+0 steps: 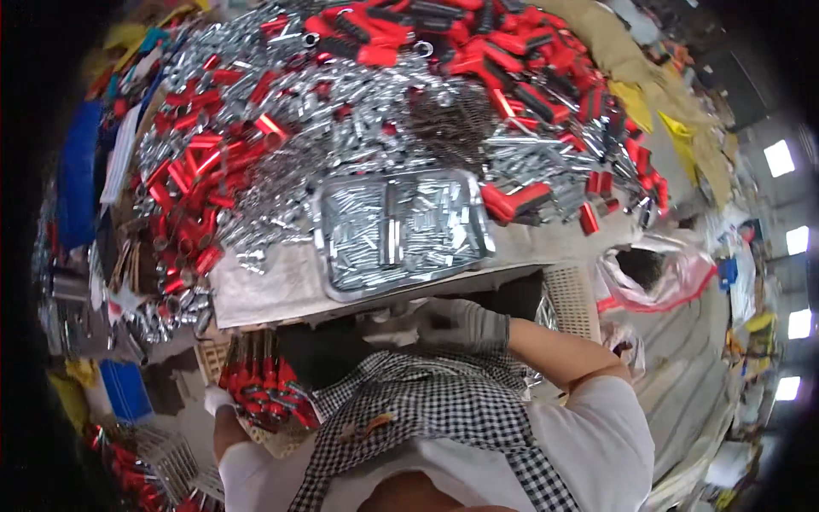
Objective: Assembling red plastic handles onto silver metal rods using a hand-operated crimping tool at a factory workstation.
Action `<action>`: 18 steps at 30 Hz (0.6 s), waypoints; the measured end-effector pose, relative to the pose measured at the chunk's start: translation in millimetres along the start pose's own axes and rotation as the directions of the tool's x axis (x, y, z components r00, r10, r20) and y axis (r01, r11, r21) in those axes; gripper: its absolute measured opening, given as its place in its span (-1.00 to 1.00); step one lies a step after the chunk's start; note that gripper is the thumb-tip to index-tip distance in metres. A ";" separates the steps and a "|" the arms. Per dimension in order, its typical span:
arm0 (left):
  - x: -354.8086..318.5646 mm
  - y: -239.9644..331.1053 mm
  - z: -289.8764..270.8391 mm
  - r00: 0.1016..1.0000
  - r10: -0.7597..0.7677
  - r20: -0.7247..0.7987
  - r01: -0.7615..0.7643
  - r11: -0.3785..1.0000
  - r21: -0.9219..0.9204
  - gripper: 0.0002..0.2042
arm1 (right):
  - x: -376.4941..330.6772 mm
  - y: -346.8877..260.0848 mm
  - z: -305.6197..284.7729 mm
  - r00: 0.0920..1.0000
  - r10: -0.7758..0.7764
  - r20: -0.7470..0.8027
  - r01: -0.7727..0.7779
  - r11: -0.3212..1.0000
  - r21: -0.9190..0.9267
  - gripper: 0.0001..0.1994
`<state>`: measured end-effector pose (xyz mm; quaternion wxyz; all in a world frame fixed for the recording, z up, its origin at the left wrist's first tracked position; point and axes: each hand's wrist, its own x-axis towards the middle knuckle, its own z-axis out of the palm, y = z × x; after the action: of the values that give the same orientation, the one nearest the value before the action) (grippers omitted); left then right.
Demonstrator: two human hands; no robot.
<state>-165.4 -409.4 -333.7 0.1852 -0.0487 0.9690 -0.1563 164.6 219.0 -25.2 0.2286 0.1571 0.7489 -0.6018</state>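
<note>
At the lower left of the frame the left hand (218,399), in a white glove, has its grip closed on a bundle of red-handled tools (266,388), too many to count, beside a woven basket (215,358). The right hand (465,324), in a grey glove, sits low centre under the worktop (264,286) edge; I cannot tell its grip. One shallow metal tray (328,256) of silver pins sits mid-frame, hemmed by uncountable red grips and silver parts; one pink plastic bag (657,277) lies right.
</note>
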 end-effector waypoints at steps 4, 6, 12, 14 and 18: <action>-42.2 60.1 -34.8 0.897 0.180 -0.403 -0.222 0.973 -0.061 -0.67 | -24.8 -18.3 -52.2 0.947 -0.314 0.062 0.320 0.923 -0.215 -0.59; -61.9 68.1 -59.2 0.562 0.491 -0.666 -0.573 0.811 0.115 -0.71 | -40.6 -13.1 -100.5 0.909 -0.353 -0.221 0.224 0.861 -0.456 -0.67; -241.3 215.3 -269.5 0.254 0.473 -0.844 -0.926 0.372 -0.070 -0.97 | -14.9 29.5 -242.5 0.494 -0.741 -0.456 -0.485 0.200 -0.851 -0.37; -274.3 227.1 -303.3 0.241 0.529 -0.814 -0.965 0.223 -0.141 -0.94 | 7.1 28.0 -247.2 0.607 -0.647 -0.462 -0.470 0.177 -0.865 -0.39; -323.7 234.8 -345.2 0.080 0.497 -0.864 -0.996 0.061 -0.057 -0.92 | 23.0 9.1 -243.9 0.624 -0.588 -0.514 -0.424 0.297 -0.856 -0.53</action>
<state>-3.2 -39.6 6.8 -0.1437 0.5212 0.7697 0.3396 112.4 457.5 -3.2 -0.1093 0.1853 0.9729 0.0851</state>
